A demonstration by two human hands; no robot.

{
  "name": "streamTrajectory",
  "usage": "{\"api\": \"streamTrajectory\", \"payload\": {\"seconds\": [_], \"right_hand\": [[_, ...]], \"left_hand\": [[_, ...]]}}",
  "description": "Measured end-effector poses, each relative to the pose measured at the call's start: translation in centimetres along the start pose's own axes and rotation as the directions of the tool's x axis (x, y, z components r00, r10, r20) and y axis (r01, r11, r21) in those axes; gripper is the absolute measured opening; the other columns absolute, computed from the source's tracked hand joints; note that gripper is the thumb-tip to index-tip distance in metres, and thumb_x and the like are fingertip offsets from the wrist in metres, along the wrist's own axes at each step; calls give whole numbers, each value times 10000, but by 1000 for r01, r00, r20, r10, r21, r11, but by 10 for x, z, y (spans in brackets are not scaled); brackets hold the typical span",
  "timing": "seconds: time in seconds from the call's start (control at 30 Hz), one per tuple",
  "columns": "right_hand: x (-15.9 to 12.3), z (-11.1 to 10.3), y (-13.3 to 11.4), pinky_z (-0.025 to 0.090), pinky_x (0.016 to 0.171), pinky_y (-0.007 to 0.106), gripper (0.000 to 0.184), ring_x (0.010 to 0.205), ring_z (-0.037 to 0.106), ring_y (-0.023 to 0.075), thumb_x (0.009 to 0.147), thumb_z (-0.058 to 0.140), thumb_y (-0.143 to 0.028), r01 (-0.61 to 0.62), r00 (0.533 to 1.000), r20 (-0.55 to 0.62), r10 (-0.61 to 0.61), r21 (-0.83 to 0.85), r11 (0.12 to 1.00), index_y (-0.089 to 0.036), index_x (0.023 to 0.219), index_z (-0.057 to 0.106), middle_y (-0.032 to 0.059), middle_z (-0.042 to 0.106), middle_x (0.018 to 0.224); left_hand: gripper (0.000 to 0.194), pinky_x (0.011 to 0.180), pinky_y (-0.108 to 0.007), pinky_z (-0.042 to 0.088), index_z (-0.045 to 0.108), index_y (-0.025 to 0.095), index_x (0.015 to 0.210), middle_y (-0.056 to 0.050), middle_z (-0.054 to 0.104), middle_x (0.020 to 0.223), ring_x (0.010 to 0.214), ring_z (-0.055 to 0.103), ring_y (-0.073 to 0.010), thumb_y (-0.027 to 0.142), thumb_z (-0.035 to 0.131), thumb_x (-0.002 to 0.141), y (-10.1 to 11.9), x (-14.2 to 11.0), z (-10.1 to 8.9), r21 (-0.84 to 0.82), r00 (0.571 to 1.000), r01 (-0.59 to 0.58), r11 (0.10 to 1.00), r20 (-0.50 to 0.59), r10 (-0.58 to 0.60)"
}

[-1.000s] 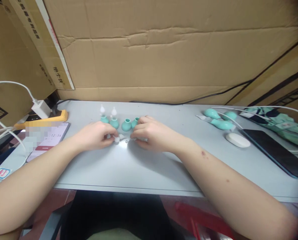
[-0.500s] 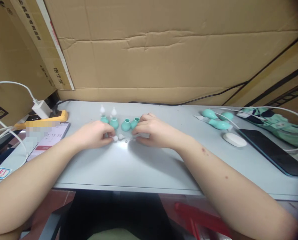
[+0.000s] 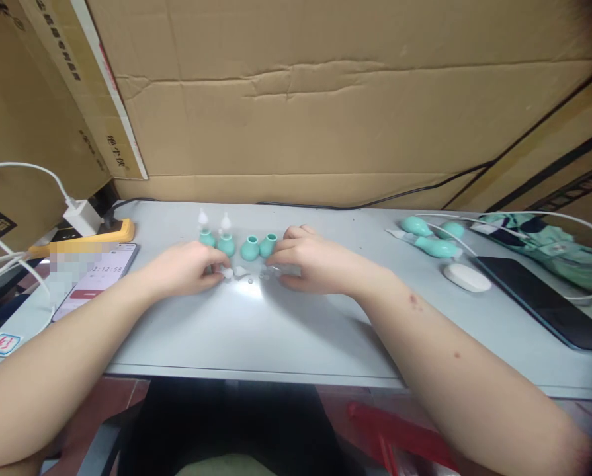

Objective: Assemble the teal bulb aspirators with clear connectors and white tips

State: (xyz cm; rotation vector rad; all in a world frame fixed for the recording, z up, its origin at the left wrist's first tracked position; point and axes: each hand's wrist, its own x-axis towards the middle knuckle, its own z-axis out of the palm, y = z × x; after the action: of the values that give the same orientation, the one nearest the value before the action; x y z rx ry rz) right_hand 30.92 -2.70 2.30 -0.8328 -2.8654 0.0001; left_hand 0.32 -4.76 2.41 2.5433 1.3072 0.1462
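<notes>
My left hand (image 3: 189, 268) is curled with thumb and forefinger at a small white plastic piece (image 3: 227, 273), apparently pinching it. Opposite, my right hand (image 3: 313, 261) rests low, thumb and fingers apart around small clear plastic pieces (image 3: 272, 271). Between the hands lie a white nozzle-like piece (image 3: 241, 272) and a tiny grey round part (image 3: 251, 281). Just behind stand several teal rubber bulbs with open necks, among them a left bulb (image 3: 227, 245) and a middle bulb (image 3: 250, 248). Two white pointed tips (image 3: 225, 223) stand farther back.
Teal bulbs with a white nozzle (image 3: 434, 246) lie at the right, near a white oval case (image 3: 467, 277), a dark tablet (image 3: 544, 301) and a green patterned pouch (image 3: 548, 248). At left are a phone (image 3: 94, 281) and yellow power strip (image 3: 120, 230). Cardboard (image 3: 325, 119) walls the back.
My right hand has shifted slightly right, uncovering more of the clear pieces and the rightmost standing bulb. My left hand stays nearly in place, the white piece at its fingertips slightly turned.
</notes>
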Motion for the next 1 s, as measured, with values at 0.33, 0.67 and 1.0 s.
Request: {"api": "streamTrajectory", "payload": {"seconds": [0.33, 0.67, 1.0], "right_hand": [[0, 0, -2, 337, 888, 389, 230, 958, 542, 258, 889, 690, -109, 0, 1000, 2, 0, 13, 1000, -224, 1047, 810, 72, 778, 943], [1, -6, -5, 407, 968, 424, 313, 1009, 591, 280, 872, 728, -128, -67, 998, 14, 66, 84, 994, -204, 1163, 814, 75, 793, 990], [1, -3, -4, 393, 941, 414, 287, 999, 587, 282, 873, 726, -133, -84, 996, 42, 83, 32, 996, -204, 1135, 819, 75, 773, 943]], "left_hand": [[264, 707, -304, 415, 811, 283, 1150, -10, 820, 955, 755, 656, -175, 285, 630, 957, 3, -1, -1, 8, 1000, 13, 1000, 1, -13], [233, 706, -287, 417, 783, 258, 1102, -11, 807, 980, 771, 645, -167, 254, 645, 914, 2, -1, -2, 6, 1000, -4, 1000, -15, 4], [228, 695, -280, 414, 767, 258, 1100, -6, 777, 934, 755, 628, -160, 249, 646, 908, 2, -2, -2, -9, 1000, 3, 1000, -17, -3]]}}
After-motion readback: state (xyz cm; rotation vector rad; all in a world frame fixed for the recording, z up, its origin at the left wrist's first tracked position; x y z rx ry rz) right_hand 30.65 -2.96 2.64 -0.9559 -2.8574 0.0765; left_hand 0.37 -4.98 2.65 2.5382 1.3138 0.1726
